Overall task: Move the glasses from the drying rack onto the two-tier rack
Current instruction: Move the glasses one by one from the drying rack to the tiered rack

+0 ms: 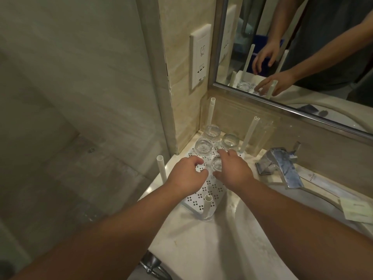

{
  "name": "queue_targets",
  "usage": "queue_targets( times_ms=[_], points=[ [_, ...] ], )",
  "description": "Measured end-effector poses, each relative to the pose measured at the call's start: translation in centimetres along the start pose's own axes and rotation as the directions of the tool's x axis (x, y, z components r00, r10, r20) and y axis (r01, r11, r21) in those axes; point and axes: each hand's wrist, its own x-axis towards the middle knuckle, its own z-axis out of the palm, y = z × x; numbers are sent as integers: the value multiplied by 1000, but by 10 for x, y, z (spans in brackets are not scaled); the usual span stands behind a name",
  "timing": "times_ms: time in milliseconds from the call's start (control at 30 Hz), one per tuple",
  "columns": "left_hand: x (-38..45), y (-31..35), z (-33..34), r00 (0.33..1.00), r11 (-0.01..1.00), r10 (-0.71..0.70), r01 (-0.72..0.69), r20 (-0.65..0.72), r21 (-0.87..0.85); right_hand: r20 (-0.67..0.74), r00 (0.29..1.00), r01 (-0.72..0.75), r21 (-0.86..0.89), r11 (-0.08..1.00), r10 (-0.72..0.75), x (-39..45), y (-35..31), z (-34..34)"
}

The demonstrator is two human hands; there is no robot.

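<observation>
On the white perforated plastic rack tray (210,190) with four upright corner posts, wedged by the mirror, sit four clear drinking glasses. Right hand (235,170) has its fingers curled around the nearest clear glass (217,164); left hand (186,175) hovers beside it, fingers loosely bent, holding nothing.

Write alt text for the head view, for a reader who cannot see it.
Two bare hands reach over a white perforated rack shelf with corner posts; the right hand closes around one glass, the left hand hovers beside it. Three more glasses stand behind, near a faucet and mirror.
</observation>
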Motion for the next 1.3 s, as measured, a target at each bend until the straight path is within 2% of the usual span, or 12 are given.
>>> queue_targets(
  times_ms=[167, 400, 467, 600, 767, 800, 867, 933, 967, 1067, 1167, 1300],
  points=[
    [-7, 4, -2, 999, 997, -31, 32, 14, -70, 58, 998, -28, -25, 999, 30, -4, -4, -6],
    [-16, 21, -12, 993, 959, -113, 120, 45, -256, -86, 996, 18, 26, 999, -15, -22, -14, -52],
    [-16, 29, -15, 987, 910, -151, 159, 50, -383, -142, 989, 37, 44, 998, -30, -28, -18, -73],
    [-20, 54, -25, 965, 732, -246, 245, 88, -636, -260, 964, 71, 61, 996, -53, -43, -26, -115],
    [-36, 87, -34, 975, 618, -220, 169, 38, -767, -384, 920, 113, 61, 992, -81, -68, -31, -157],
    [-41, 93, -35, 971, 553, -225, 196, 81, -810, -394, 915, 122, 54, 991, -91, -72, -33, -163],
    [-53, 108, -38, 936, 344, -228, 336, 270, -877, -414, 902, 145, 35, 989, -117, -80, -35, -174],
    [-63, 121, -43, 855, 128, -179, 511, 487, -850, -434, 890, 166, 27, 986, -138, -88, -36, -181],
    [-66, 127, -46, 807, 60, -134, 586, 575, -808, -441, 885, 177, 26, 984, -148, -91, -37, -184],
    [-72, 137, -50, 709, -25, -40, 703, 704, -711, -442, 879, 199, -3, 980, -180, -100, -38, -187],
    [-73, 141, -51, 674, -68, -70, 732, 735, -678, -440, 872, 220, -35, 975, -212, -107, -39, -187],
    [-74, 144, -52, 645, -77, -119, 752, 755, -655, -430, 862, 263, -73, 962, -268, -114, -40, -185]
  ],
)
